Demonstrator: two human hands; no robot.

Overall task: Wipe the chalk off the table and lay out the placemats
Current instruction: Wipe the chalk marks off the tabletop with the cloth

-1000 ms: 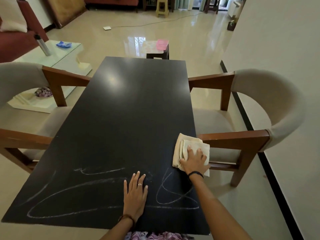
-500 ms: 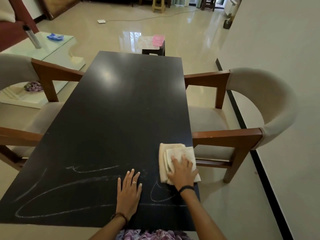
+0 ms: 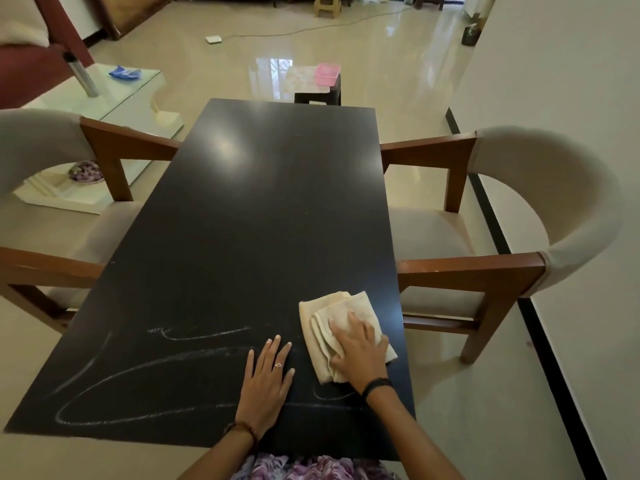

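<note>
A long black table (image 3: 263, 216) carries white chalk lines (image 3: 145, 372) across its near end. A folded beige cloth (image 3: 332, 313) lies on the near right part of the top. My right hand (image 3: 360, 351) presses flat on the cloth with straight fingers. My left hand (image 3: 266, 382) rests flat on the bare table just left of the cloth, over the chalk. A patterned placemat (image 3: 299, 79) lies on a small dark stool (image 3: 320, 97) beyond the far end of the table.
Padded wooden armchairs stand at the left (image 3: 52, 209) and right (image 3: 512, 237) sides. A pink box (image 3: 327, 71) sits on the stool. A glass side table (image 3: 114, 95) with a metal bottle (image 3: 81, 72) is at far left. A white wall (image 3: 571, 98) runs along the right.
My right hand has slid the cloth leftward and nearer, from the table's right edge onto the chalk loops, and part of those loops is gone. My left hand stays flat.
</note>
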